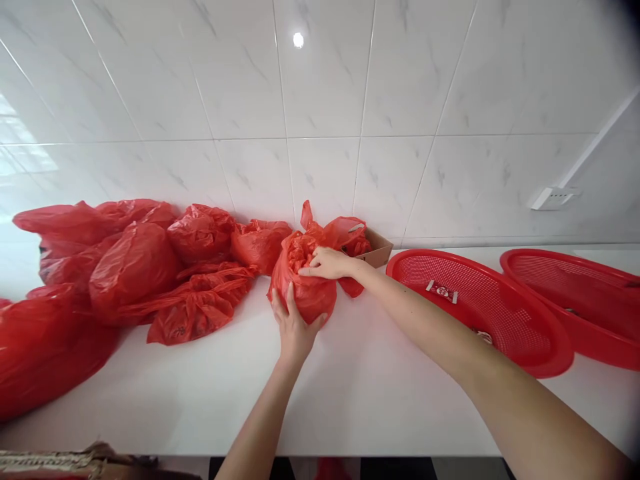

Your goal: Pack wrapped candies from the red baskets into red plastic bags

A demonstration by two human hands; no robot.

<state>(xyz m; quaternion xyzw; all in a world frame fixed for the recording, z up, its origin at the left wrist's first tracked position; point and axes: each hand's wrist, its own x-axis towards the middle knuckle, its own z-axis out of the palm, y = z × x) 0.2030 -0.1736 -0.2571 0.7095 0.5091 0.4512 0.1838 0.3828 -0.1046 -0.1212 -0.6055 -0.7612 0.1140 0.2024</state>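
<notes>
Red bag (pixel 315 295) sits rounded on the white table (pixel 380 400), no long axis evident; left hand (pixel 296 328) cups its near side, fingers spread, while right hand (pixel 331 263) bends over its bunched top, its grip unclear.

White wall tiles (pixel 325 93) with grey veins reflect a bright light (pixel 298 40) above a white table (pixel 200 400).

The left hand (pixel 294 328) and right hand (pixel 330 263) are bare, as are the slender left forearm (pixel 267 408), toward seven o'clock, and right forearm (pixel 465 353), toward four.
</notes>
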